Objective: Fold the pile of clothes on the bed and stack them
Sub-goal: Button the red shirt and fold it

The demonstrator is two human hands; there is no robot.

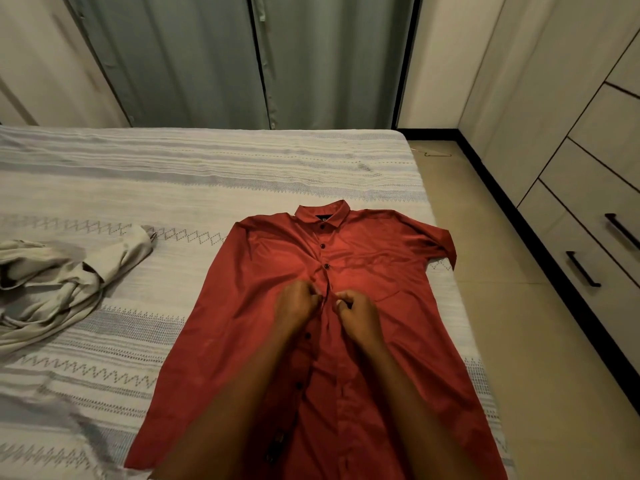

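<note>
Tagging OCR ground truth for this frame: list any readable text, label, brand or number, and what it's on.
No text can be read in this frame.
Neck label inside the collar of the red shirt: a small dark tag with a pale mark, too small and blurred to read.
Bedspread: woven zigzag and diamond patterns only, no lettering.
Beige garment, curtains, wardrobe: no visible print.

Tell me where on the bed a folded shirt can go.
Free: the wide bedspread strip between the red shirt collar and the curtains; also the patch between the shirt and the beige clothes. Crowded: the right edge, where a sleeve reaches the bed's side.
</note>
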